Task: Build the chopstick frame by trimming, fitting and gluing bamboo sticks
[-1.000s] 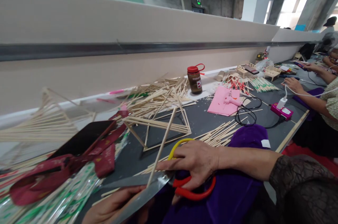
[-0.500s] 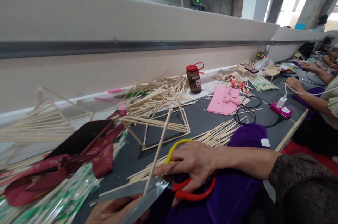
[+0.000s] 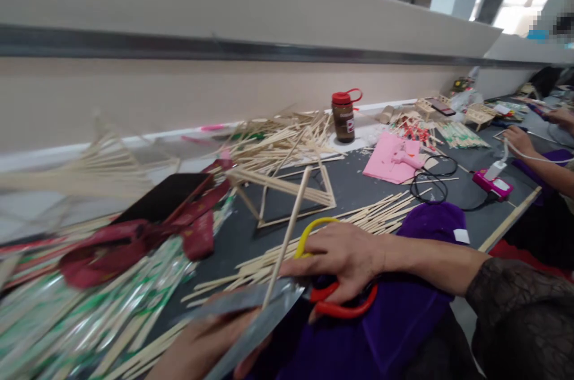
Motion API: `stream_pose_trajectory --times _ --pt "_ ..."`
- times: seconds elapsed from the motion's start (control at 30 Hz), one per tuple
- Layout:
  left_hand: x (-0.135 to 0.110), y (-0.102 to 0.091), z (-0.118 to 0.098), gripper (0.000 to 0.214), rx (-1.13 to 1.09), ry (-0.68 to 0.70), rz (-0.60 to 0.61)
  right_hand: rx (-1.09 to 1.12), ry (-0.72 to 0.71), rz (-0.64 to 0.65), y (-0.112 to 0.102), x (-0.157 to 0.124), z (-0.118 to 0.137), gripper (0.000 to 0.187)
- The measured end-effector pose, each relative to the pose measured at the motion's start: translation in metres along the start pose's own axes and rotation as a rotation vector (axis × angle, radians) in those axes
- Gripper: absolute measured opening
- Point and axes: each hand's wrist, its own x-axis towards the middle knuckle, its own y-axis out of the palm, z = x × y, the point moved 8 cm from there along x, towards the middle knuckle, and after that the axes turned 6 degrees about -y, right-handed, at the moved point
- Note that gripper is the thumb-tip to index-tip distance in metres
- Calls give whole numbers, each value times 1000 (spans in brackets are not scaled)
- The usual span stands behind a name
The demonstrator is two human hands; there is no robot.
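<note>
My right hand (image 3: 343, 254) grips scissors (image 3: 280, 320) with one yellow and one red handle loop. Their blades are apart, pointing left and down. A thin wooden stick (image 3: 289, 224) slants up between the blades, close to the pivot. Behind the blades, my left hand (image 3: 201, 335) is closed around the stick's lower end, its fingers partly hidden and blurred. Just beyond the scissors lie loose wooden sticks (image 3: 368, 218). Farther back stands a glued stick frame (image 3: 293, 189) with triangular sides. Purple cloth (image 3: 332, 344) is beneath my right hand.
On the left are plastic-wrapped sticks (image 3: 130, 302), a dark red strap (image 3: 107, 251) and a dark flat object (image 3: 161, 198). A red-lidded bottle (image 3: 344, 123) stands by the partition. Right of it are a pink glue gun (image 3: 407, 158) and a magenta power socket (image 3: 492, 184). A co-worker's hand (image 3: 520, 142) is at far right.
The camera has tilted down and turned left, so the table things appear higher and farther right. Both hands keep their hold, and the stick stays between the parted blades.
</note>
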Motion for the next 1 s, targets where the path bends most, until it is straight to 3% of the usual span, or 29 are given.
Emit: stream_pose_trajectory --times 0.07,0.13,0.17,0.27,0.5,0.77,1.0 --pt "0 -1 -10 32 -37 67 -29 39 56 -99 -5 -3 -3 76" --pt "-4 -6 -24 21 -9 198 -134 60 107 -180 -8 -7 -7 79" --pt "-7 -12 -29 18 20 246 -230 63 128 -206 -8 -9 -9 80" --pt "-11 -14 -33 17 48 289 -303 56 182 -233 -7 -13 -12 83" --pt "-18 -8 -42 16 231 394 -287 24 162 -241 -7 -14 -7 82" --pt "-23 -7 -47 13 259 482 -307 40 159 -246 -6 -11 -6 83" --pt "-7 -5 -30 19 57 366 -122 27 106 -212 -8 -11 -4 77"
